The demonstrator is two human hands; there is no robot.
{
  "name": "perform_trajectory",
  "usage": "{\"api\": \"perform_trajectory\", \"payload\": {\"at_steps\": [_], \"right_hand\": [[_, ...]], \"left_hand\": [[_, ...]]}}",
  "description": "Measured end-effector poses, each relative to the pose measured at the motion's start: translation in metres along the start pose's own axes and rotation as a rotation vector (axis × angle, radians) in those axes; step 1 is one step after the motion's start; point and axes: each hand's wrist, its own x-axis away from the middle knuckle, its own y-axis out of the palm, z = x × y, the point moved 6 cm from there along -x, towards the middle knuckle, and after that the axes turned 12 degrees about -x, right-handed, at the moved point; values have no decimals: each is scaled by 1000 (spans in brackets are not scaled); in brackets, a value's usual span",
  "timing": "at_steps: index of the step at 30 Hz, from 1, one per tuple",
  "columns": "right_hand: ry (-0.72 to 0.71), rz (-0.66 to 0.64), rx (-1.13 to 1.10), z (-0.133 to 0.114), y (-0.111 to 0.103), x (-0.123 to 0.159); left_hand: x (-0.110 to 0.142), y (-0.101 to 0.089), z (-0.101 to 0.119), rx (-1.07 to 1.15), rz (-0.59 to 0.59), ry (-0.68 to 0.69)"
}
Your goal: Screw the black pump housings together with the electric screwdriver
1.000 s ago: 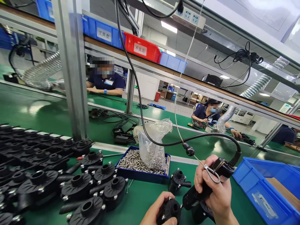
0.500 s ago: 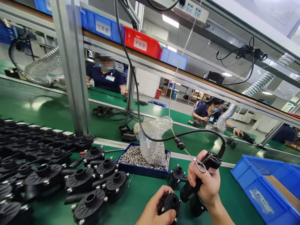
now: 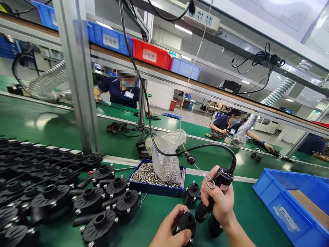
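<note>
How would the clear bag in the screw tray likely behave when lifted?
The bag would probably sag and fold, since its thin film is crumpled. It may feel heavy for its size: the screws beside it seem to show inside its lower part too.

i am facing a green worktop point(image 3: 51, 120), its glossy surface catching light beside a metal post point(image 3: 74, 75); beyond, a shelf point(image 3: 205, 85) is slanting across my view, ceiling lights point(image 3: 183, 29) are glowing, and grey floor point(image 3: 196, 117) is stretching before a white wall point(image 3: 160, 97).
</note>
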Motion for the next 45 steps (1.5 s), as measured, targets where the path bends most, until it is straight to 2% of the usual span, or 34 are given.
{"api": "perform_trajectory", "payload": {"at_steps": [6,14,17,19,23,26,30,45], "right_hand": [[12,-28,-20,5,0,4],[14,10,-17,6,-9,0],[34,-8,52,-3,-8,-1],[-6,-11,81,-14,-5,1],[-118,47,-32,-36,9,14],[-1,81,-110,-33,22,24],[130,48,-101,-22,32,26],[152,27,-62,-17,31,25]], "left_hand": [[-3,-1,-8,-1,-21,9],[-7,-1,-11,-20,-68,9],[-8,-2,-7,-53,-78,25],[-9,1,-6,-91,-97,58],[-12,15,-19,-140,-180,88],[-16,24,-37,-137,-253,85],[-17,26,-46,-161,-248,135],[-11,22,-31,-125,-211,121]]}}
